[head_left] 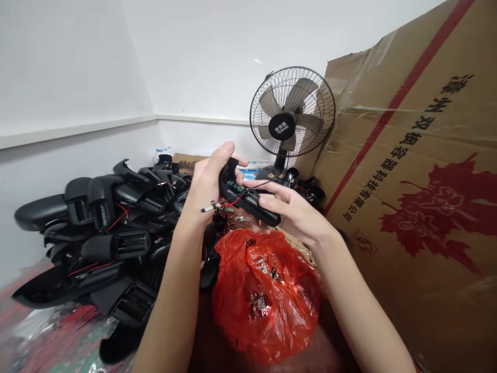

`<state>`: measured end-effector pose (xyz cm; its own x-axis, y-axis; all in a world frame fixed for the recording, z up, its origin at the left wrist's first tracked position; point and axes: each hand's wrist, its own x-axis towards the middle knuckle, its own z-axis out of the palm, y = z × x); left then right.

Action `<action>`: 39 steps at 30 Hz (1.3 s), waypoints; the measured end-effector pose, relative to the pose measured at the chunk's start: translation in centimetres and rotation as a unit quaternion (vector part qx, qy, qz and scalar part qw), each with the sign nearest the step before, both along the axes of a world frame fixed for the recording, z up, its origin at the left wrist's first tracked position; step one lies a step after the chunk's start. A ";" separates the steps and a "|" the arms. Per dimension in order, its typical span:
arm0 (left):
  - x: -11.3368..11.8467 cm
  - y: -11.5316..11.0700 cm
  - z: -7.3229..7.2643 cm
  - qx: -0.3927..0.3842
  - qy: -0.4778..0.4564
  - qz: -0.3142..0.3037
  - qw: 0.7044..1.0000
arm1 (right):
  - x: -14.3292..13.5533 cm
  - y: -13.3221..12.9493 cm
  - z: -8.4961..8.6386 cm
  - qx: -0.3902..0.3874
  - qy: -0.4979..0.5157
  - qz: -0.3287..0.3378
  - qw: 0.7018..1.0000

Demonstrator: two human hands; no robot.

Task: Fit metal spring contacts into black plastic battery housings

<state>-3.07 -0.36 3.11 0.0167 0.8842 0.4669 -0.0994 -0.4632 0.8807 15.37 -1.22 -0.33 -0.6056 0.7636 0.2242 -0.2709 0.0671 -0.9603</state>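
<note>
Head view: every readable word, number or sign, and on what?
Fan: "TESHIBI"; characters above too small.
Box: "漳州双…科技有限公司"; middle unclear.
Box's leaf script, round mark: unreadable.
Blue print left of fan: blurred.
Red bag: pink marks, unclear.

Casings (112,247) heaped left; bag (233,305) centre, parts (259,302) inside; fan (282,126) behind; carton (404,171) right.

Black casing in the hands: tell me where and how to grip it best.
Probably by the straight, smooth barrel of the black casing, from the right, as the right hand does: it offers a long, rounded hold, while the loose wires trail toward the left.
</note>
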 end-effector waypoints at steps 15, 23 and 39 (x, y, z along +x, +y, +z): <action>4.0 3.1 -3.7 0.006 -0.081 0.033 0.996 | 0.6 2.3 -0.9 0.113 -0.007 -0.135 0.984; 7.9 3.3 -5.1 -0.086 -0.218 -0.040 0.971 | 0.7 2.0 -1.4 0.267 -0.246 -0.301 0.882; 0.5 4.1 -4.2 0.024 0.340 -0.019 0.940 | 0.1 -3.5 -8.6 0.300 -0.653 0.030 0.694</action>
